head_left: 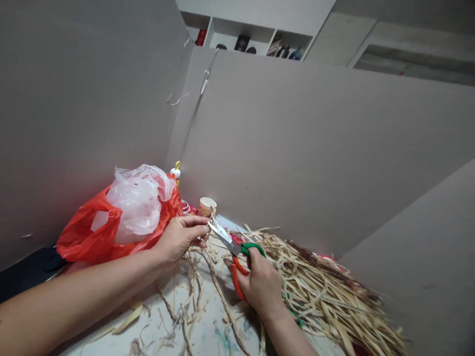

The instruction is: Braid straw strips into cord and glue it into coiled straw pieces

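Observation:
My right hand is closed around scissors with one green and one orange handle. Their blades are apart and point up and left toward my left hand. Thumb and fingers of that hand pinch the twisted straw cord beside the blade tips. Several cord strands hang or lie below it on the white table. A large bundle of dry straw strips lies to the right of my right hand.
A red plastic bag with a clear white bag stands at the left. Behind my left hand are a paper cup and a yellow-and-white bottle. Grey partitions rise behind the table. Straw scraps lie near the front.

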`<state>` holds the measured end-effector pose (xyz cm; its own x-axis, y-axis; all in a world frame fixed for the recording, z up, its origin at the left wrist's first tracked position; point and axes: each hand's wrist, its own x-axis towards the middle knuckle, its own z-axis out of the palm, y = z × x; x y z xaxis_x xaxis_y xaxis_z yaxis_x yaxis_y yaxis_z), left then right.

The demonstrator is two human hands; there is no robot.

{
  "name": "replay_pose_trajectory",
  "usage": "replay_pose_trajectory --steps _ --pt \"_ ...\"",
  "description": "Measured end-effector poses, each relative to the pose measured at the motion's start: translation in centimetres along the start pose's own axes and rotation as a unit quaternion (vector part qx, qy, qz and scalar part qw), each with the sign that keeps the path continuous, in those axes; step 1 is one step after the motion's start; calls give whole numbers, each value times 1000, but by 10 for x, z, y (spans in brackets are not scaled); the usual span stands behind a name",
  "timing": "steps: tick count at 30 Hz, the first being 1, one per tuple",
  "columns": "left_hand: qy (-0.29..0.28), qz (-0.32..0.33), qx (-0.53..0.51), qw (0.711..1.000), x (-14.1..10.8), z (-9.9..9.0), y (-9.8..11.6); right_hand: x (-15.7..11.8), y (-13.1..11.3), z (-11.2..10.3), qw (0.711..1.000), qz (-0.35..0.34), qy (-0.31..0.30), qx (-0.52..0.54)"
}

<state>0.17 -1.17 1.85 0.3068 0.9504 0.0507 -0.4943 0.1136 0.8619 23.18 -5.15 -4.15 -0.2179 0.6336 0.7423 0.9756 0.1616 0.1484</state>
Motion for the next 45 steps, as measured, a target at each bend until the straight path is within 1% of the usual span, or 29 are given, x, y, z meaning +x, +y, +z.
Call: replay_pose_trajectory --steps 6,13,22,27,33,38,45 --pt "17 0 29 999 -2 3 3 1 1 -2 999 -18 33 -17" --pt "34 20 59 997 -3 4 5 2 -4 -5 999 -19 43 -27" --pt "57 39 67 995 -2 4 5 -1 -6 -4 999 -14 36 7" --pt "70 37 56 995 0 4 4 -3 -6 -1 999 -9 26 18" --pt "72 35 49 996 0 3 2 -3 -6 0 999 -4 23 33" --pt "69 36 57 995 -1 3 0 -2 -7 -2 1000 10 6 15" --pt "82 31 48 995 -1 3 0 -1 -8 -4 1000 2 12 -13"
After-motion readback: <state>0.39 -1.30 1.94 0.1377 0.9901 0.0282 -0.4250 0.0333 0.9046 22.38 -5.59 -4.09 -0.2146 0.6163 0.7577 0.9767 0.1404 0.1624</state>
